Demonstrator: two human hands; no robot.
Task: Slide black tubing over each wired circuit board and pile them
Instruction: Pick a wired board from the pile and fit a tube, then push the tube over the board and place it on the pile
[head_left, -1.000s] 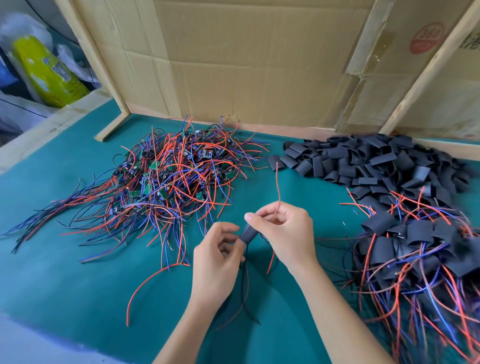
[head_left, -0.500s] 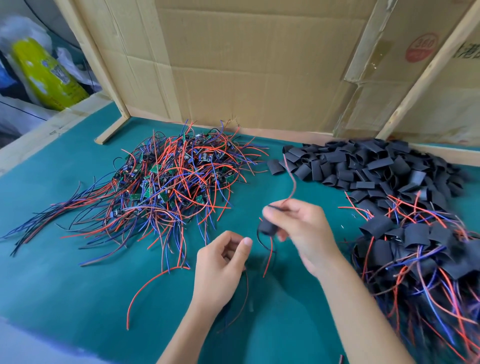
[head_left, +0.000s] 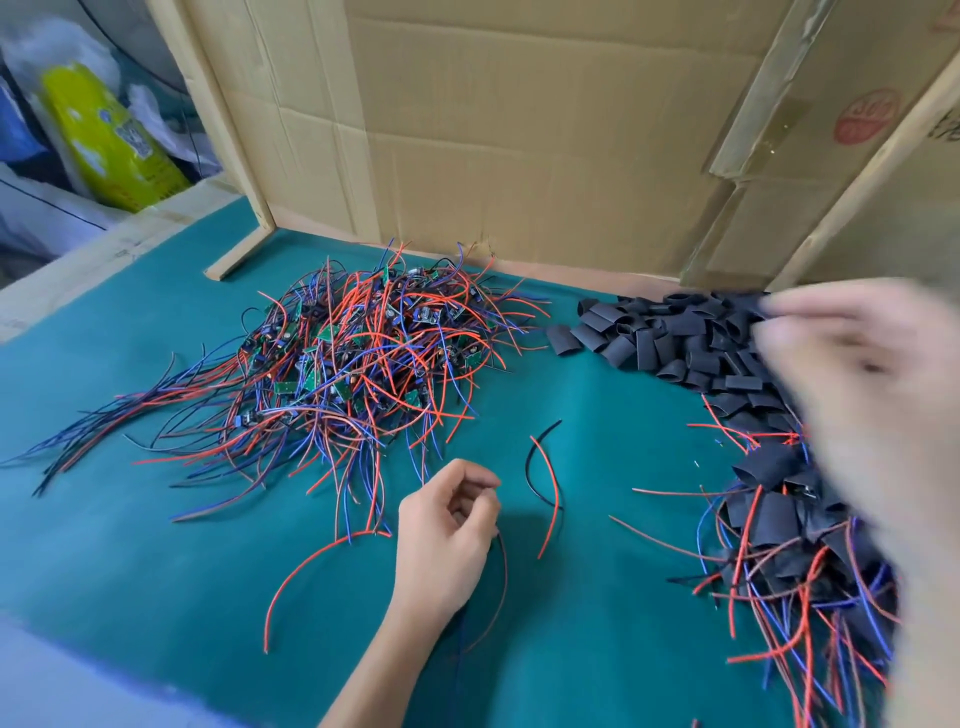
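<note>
A tangle of bare circuit boards with red, blue and black wires (head_left: 363, 364) lies at the back left of the green mat (head_left: 156, 545). Loose black tubing pieces (head_left: 665, 338) are heaped at the back right. In front of them sits the pile of sleeved boards (head_left: 779, 519). My left hand (head_left: 447, 530) hovers over the mat's middle with fingers loosely curled and nothing visible between them. A thin wire (head_left: 493, 597) runs out from under it. My right hand (head_left: 857, 374) is a blur over the two right-hand piles, and its grip is unreadable.
A red and a black wire (head_left: 545, 483) lie loose just right of my left hand. A cardboard wall (head_left: 519, 156) closes the back. A wooden ledge (head_left: 104, 249) and a yellow bag (head_left: 109, 140) are at the far left.
My right hand has swung right from the centre, out over the tubing and the sleeved pile. The sleeved piece it carried is no longer visible. My left hand has stayed put.
</note>
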